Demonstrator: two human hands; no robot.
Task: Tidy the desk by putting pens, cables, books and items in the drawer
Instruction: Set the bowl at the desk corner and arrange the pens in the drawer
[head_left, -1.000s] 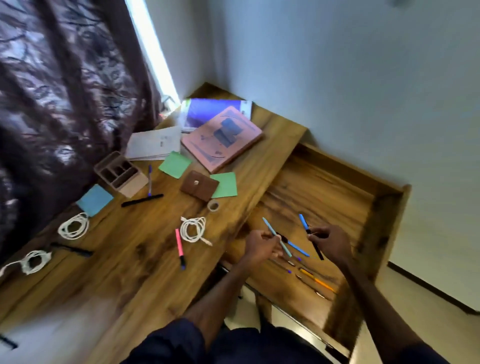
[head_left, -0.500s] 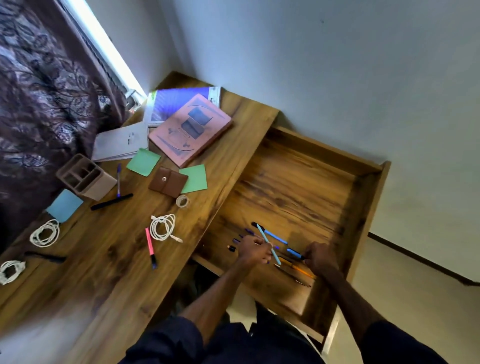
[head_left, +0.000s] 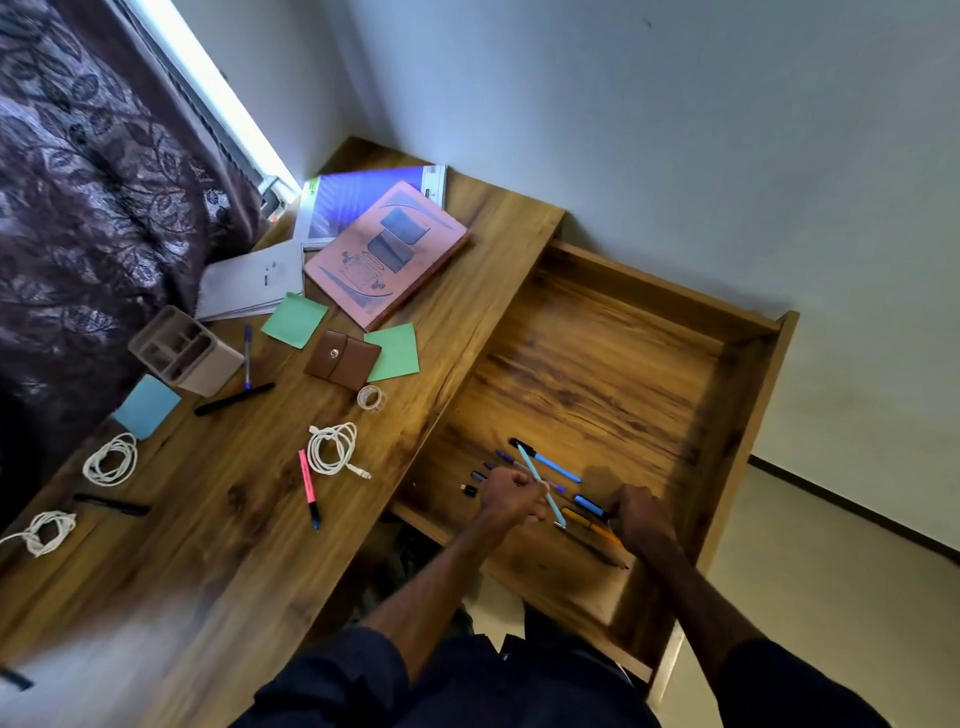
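The wooden drawer stands pulled out to the right of the desk. Both my hands are low inside it, near its front. My left hand grips a light blue pen that sticks up past the knuckles. My right hand is curled on a dark blue pen lying on the drawer floor. Several pens lie there, among them a blue one and an orange one. On the desk lie a pink pen, a black pen and a white cable.
A pink book and a blue book lie at the desk's back. Nearby are white papers, green notes, a brown wallet, a tape roll, a beige organiser and two more cables.
Both hands have gone down from above the drawer to its floor. The blue pen has left my right hand and lies in the drawer. The camera has swung a little to the right.
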